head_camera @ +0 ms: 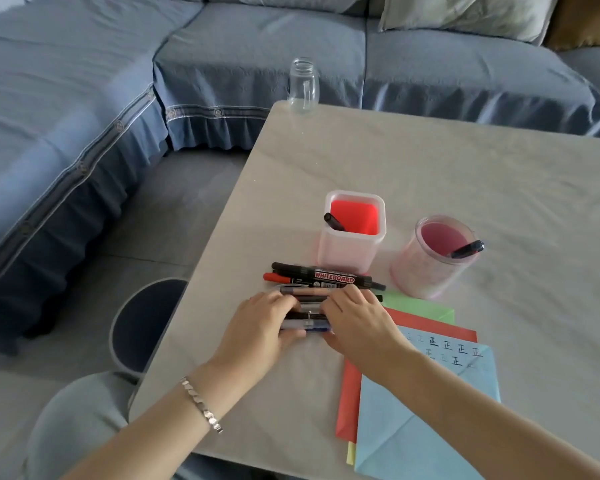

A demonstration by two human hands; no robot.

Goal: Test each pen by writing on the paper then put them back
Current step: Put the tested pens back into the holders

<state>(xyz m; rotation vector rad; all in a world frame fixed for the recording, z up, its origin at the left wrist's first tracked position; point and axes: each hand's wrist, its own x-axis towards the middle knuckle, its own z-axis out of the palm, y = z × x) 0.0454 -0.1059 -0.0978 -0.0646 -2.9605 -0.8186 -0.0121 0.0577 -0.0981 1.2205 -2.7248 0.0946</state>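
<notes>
A row of several pens (309, 322) lies on the table in front of two holders. My left hand (260, 323) grips the left ends of the nearer pens and my right hand (357, 318) grips their right ends. Beyond my fingers lie a whiteboard marker (333, 277) and a red-tipped pen (274, 277), untouched. The square white holder (352, 233) with a red bottom has one black pen (333, 221) in it. The round clear holder (433, 258) also has one dark pen (468, 249). A blue paper (430, 403) with written marks lies at the right, on top of red and green sheets.
An empty glass jar (303, 84) stands at the table's far corner. A blue sofa (153, 81) wraps round the back and left. A round dark stool (146, 320) sits on the floor by the table's left edge. My knee (73, 424) shows at the bottom left.
</notes>
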